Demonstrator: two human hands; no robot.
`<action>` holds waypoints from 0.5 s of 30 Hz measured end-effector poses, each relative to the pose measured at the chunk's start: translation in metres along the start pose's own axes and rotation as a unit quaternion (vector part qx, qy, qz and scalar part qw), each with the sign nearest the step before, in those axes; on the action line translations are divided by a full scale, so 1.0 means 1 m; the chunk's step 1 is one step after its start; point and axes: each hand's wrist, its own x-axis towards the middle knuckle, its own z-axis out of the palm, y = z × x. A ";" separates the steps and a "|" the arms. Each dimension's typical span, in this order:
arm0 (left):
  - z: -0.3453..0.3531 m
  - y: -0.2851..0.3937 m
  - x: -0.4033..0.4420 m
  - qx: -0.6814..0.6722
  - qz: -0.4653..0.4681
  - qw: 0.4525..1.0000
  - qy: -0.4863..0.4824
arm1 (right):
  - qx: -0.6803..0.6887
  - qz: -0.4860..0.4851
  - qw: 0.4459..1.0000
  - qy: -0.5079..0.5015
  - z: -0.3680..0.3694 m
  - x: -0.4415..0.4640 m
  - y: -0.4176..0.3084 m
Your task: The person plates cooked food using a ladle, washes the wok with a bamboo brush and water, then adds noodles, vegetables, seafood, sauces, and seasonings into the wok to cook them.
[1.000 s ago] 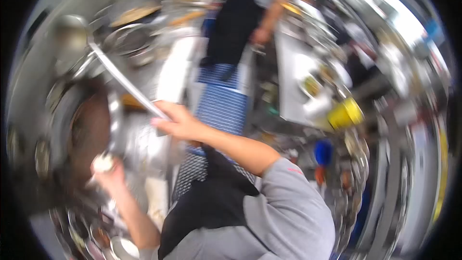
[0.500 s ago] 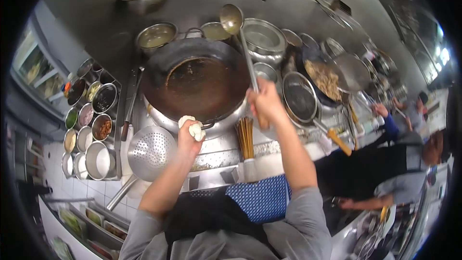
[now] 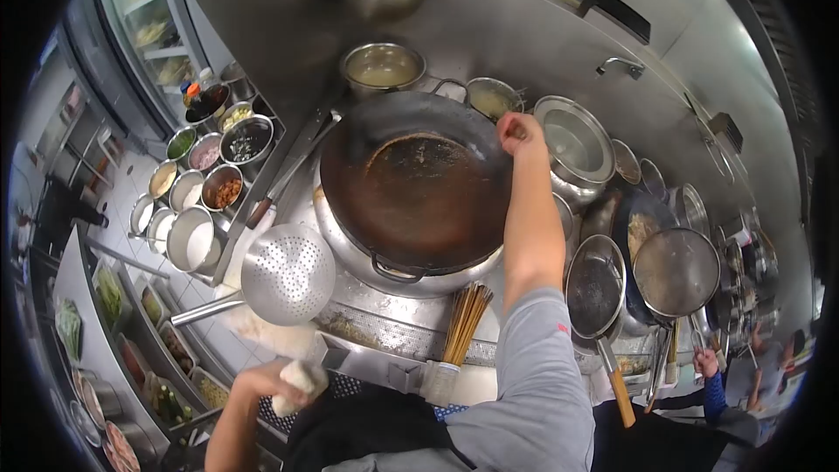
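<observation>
My left hand (image 3: 273,387) is closed around a bunched white cloth (image 3: 300,385), low in front of the black apron. My right hand (image 3: 522,133) is closed over the far right rim of a large dark wok (image 3: 419,253), near a small metal pot of cloudy liquid (image 3: 492,98). The ladle it grips is almost wholly hidden by the fist, and its bowl cannot be made out. Inside the wok the surface is brown and wet-looking. A perforated strainer (image 3: 288,275) lies left of the wok, and a bundle of thin sticks (image 3: 468,319) stands in front.
Left are several seasoning containers (image 3: 247,138) and a long-handled tool (image 3: 297,166). A large pot (image 3: 574,140) stands behind right. Round sieves (image 3: 596,288) and another wok (image 3: 636,227) with food sit right. A co-worker's hand (image 3: 706,362) is at far right.
My view has turned, shifting the stove right in it. My right hand has moved forward to the wok's far side with the ladle. My left hand has drawn back toward my body with the cloth.
</observation>
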 end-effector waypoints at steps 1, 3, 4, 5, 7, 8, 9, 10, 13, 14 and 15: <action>0.003 -0.029 -0.004 -0.003 -0.080 0.997 0.013 | -0.013 0.011 1.000 0.003 -0.002 0.007 0.003; 0.013 -0.085 0.014 0.097 -0.181 0.978 0.034 | -0.041 0.027 0.999 0.013 -0.006 0.016 0.002; 0.020 -0.114 0.034 0.178 -0.175 0.966 0.063 | -0.057 0.034 0.998 0.021 -0.009 0.018 0.001; 0.026 -0.141 0.058 0.259 -0.165 0.947 0.090 | -0.073 0.040 0.996 0.030 -0.011 0.018 0.000; 0.055 -0.163 0.118 0.369 -0.075 0.921 0.098 | -0.231 -0.012 0.964 0.130 0.021 -0.043 -0.014; 0.066 -0.179 0.156 0.419 -0.038 0.906 0.037 | -0.277 -0.034 0.947 0.157 0.024 -0.061 -0.013; 0.080 -0.186 0.188 0.467 0.002 0.884 -0.024 | -0.323 -0.056 0.927 0.184 0.023 -0.077 -0.012; 0.100 -0.170 0.210 0.357 -0.067 0.928 -0.080 | -0.351 -0.083 0.911 0.201 0.019 -0.094 -0.009; 0.150 -0.151 0.270 0.183 -0.183 0.952 -0.162 | -0.482 -0.129 0.821 0.276 0.013 -0.143 -0.006; 0.166 -0.158 0.288 0.194 -0.174 0.949 -0.178 | -0.489 -0.107 0.815 0.292 0.030 -0.177 -0.015; 0.177 -0.165 0.304 0.216 -0.165 0.944 -0.188 | -0.519 -0.107 0.790 0.308 0.022 -0.187 -0.009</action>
